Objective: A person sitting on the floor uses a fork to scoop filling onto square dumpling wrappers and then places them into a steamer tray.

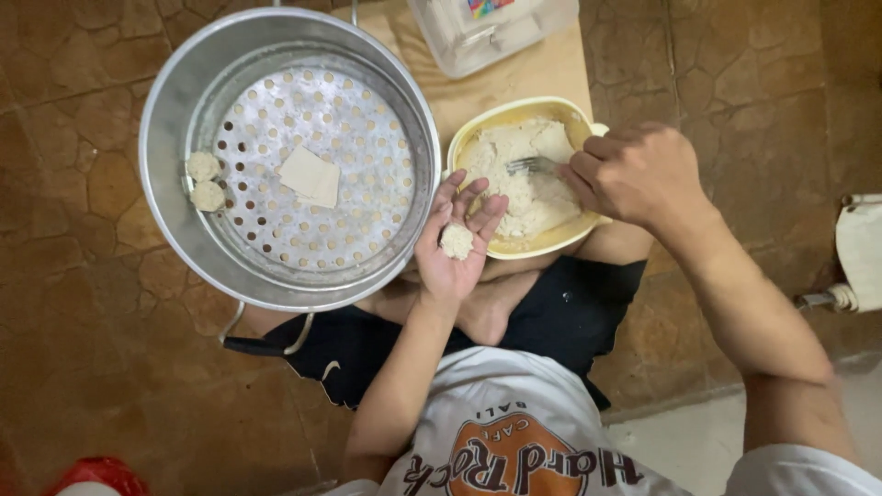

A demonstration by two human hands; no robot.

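Note:
My left hand (452,241) is palm up over the gap between the steamer pot and the bowl, with a small ball of pale dough (457,242) resting on the palm. My right hand (634,174) grips a metal fork (531,165) whose tines dip into the pale dough mixture (524,188) in a yellow bowl (496,124). The round metal steamer pot (175,92) holds a perforated tray (312,174). Two shaped dough balls (205,181) sit at the tray's left edge, and a square white wrapper (311,175) lies near its middle.
A clear plastic container (491,32) stands on a brown board (533,73) beyond the bowl. The floor around is brown stone-pattern tile (83,303). My crossed legs in dark shorts (570,312) lie below the bowl. A white object (862,248) sits at the right edge.

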